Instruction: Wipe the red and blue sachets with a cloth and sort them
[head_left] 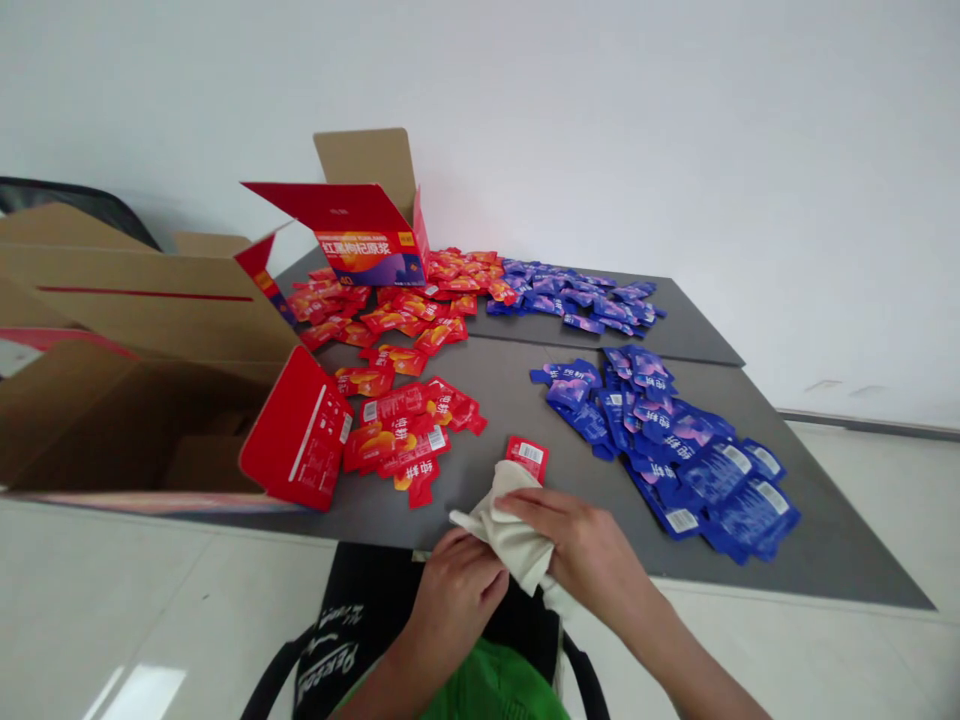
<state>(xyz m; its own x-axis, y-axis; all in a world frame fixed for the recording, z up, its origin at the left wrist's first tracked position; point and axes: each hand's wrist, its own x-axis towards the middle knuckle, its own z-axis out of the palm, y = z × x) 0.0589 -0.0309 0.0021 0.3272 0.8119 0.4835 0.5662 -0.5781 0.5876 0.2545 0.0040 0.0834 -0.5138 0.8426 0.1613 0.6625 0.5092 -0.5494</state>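
Observation:
Just over the table's front edge, my right hand [577,540] is closed on a crumpled white cloth [517,540], thumb and fingers pinching it from the right. My left hand [461,585] is curled shut at the cloth's lower left side, gripping its edge; its fingertips are partly hidden. A red pouch [527,457] with a barcode sticks out from behind the cloth. Whether it lies on the table or is held through the cloth, I cannot tell. Left of my hands lie several red pouches [397,430]; on the right is a pile of blue pouches [675,450].
A large open carton [300,430] stands at the table's left, flaps up. Behind it is another open red box [375,255]. More red pouches [405,310] and blue pouches [577,295] cover the far part of the grey table [510,370]. A white wall [675,130] rises behind.

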